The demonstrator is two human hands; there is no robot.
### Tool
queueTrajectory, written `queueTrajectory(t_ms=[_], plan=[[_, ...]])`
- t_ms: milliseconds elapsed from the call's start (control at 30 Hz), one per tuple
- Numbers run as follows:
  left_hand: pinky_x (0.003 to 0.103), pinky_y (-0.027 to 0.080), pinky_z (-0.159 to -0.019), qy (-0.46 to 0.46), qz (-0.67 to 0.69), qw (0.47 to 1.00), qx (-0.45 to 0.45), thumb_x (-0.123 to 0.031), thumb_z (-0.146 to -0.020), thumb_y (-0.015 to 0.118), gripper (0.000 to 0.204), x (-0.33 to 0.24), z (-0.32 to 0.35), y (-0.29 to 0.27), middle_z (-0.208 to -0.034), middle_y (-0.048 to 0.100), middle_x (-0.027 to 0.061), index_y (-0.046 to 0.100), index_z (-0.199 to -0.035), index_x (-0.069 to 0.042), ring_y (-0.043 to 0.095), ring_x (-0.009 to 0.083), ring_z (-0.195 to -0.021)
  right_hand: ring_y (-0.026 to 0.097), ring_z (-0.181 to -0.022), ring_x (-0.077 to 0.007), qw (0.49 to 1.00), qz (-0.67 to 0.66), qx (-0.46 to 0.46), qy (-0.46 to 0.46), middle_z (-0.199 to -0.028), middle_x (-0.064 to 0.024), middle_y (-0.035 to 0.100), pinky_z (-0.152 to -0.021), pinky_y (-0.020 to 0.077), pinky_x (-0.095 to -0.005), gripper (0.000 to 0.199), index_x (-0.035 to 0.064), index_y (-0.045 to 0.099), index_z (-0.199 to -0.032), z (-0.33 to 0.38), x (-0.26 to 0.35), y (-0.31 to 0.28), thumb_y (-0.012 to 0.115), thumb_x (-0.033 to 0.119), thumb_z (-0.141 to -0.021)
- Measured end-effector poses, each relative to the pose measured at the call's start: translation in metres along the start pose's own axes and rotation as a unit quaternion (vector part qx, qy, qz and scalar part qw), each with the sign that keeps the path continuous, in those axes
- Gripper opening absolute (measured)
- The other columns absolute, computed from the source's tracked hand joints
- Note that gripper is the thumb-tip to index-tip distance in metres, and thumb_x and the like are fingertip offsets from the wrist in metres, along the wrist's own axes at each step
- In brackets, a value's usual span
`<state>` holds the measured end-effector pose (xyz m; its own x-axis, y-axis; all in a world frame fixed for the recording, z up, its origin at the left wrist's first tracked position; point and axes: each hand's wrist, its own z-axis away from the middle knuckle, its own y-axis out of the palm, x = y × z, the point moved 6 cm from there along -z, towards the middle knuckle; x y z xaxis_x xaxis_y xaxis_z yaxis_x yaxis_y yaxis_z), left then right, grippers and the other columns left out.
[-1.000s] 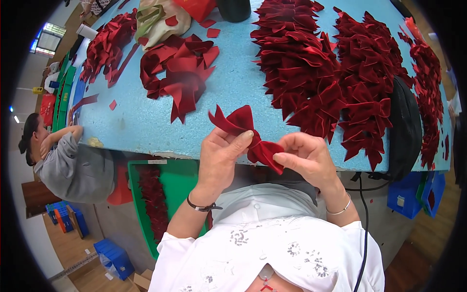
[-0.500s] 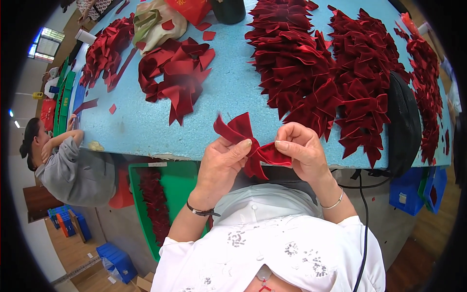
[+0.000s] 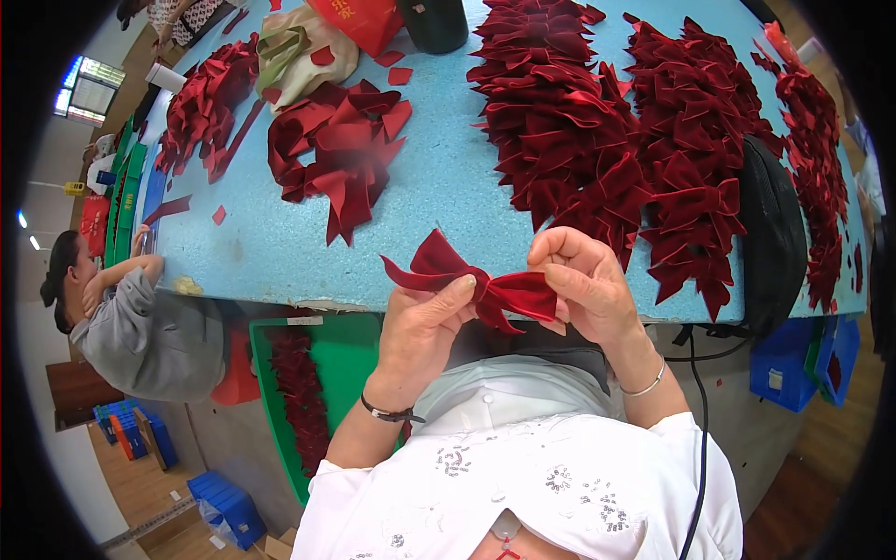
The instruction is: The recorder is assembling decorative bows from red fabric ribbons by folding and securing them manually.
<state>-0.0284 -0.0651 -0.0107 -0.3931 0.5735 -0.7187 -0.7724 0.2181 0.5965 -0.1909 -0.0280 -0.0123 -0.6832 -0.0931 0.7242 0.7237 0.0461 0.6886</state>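
Observation:
A dark red velvet bow (image 3: 485, 287) is held between both hands above the near edge of the table. My left hand (image 3: 425, 322) pinches it close to the centre knot, thumb on top. On the other side, my right hand (image 3: 590, 285) grips the end of the right loop between thumb and fingers. One loop and a tail stick up and out to the left; another tail hangs below the knot. Beyond my hands, piled rows of similar bows (image 3: 551, 121) cover the table, and a heap of loose red ribbon strips (image 3: 345, 154) lies to the left.
The blue table (image 3: 252, 233) also carries a black bag (image 3: 773, 238) at right, a dark cup (image 3: 435, 23) and a cloth bag (image 3: 303, 56). A green crate (image 3: 350, 350) with bows stands below. A black cable (image 3: 700, 439) hangs at right. A person in grey (image 3: 154, 322) sits left.
The bow has turned flatter, its left tail now reaching further left and its right loop spread toward my right hand. Both hands keep hold, the right one shifted slightly.

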Motion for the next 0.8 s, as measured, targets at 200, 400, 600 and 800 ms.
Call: queueTrajectory(t_ms=[200, 400, 600, 800], plan=[[0.035, 0.050, -0.081, -0.028, 0.013, 0.999, 0.021, -0.007, -0.089, 0.058, 0.016, 0.000, 0.003, 0.006, -0.096, 0.064, 0.0097, 0.056, -0.103, 0.000, 0.062, 0.0181, -0.090, 0.052, -0.061, -0.0092, 0.996, 0.076, -0.002, -0.052, -0.087, -0.0060, 0.056, -0.058, 0.0435, -0.0183, 0.033, -0.0035, 0.053, -0.107, -0.001, 0.008, 0.001, 0.066, 0.014, -0.082], [0.037, 0.050, -0.083, -0.014, -0.003, 0.999, 0.031, -0.009, -0.090, 0.056, 0.018, -0.003, 0.002, 0.009, -0.099, 0.064, 0.0122, 0.057, -0.104, 0.002, 0.062, 0.0199, -0.092, 0.059, -0.075, -0.0148, 0.997, -0.023, 0.034, -0.060, -0.099, -0.0120, 0.058, -0.064, 0.0484, -0.0225, 0.037, -0.0047, 0.052, -0.114, 0.003, 0.010, 0.003, 0.063, 0.005, -0.080], [0.035, 0.050, -0.080, -0.011, 0.014, 1.000, 0.025, -0.014, -0.090, 0.058, 0.020, -0.002, 0.001, 0.007, -0.098, 0.065, 0.0120, 0.059, -0.102, 0.003, 0.062, 0.0189, -0.090, 0.062, -0.083, -0.0189, 0.988, 0.095, 0.011, -0.122, -0.106, -0.0160, 0.059, -0.069, 0.0516, -0.0262, 0.039, -0.0056, 0.051, -0.117, 0.013, 0.004, -0.007, 0.059, -0.007, -0.079], [0.031, 0.051, -0.078, -0.051, 0.071, 0.994, 0.060, -0.013, -0.092, 0.056, 0.013, 0.000, 0.002, 0.014, -0.095, 0.066, 0.0070, 0.063, -0.095, -0.002, 0.063, 0.0144, -0.083, 0.063, -0.084, -0.0198, 0.866, 0.419, -0.034, -0.269, -0.105, -0.0148, 0.062, -0.073, 0.0518, -0.0285, 0.042, -0.0044, 0.052, -0.118, 0.015, 0.014, 0.005, 0.062, -0.009, -0.077]])
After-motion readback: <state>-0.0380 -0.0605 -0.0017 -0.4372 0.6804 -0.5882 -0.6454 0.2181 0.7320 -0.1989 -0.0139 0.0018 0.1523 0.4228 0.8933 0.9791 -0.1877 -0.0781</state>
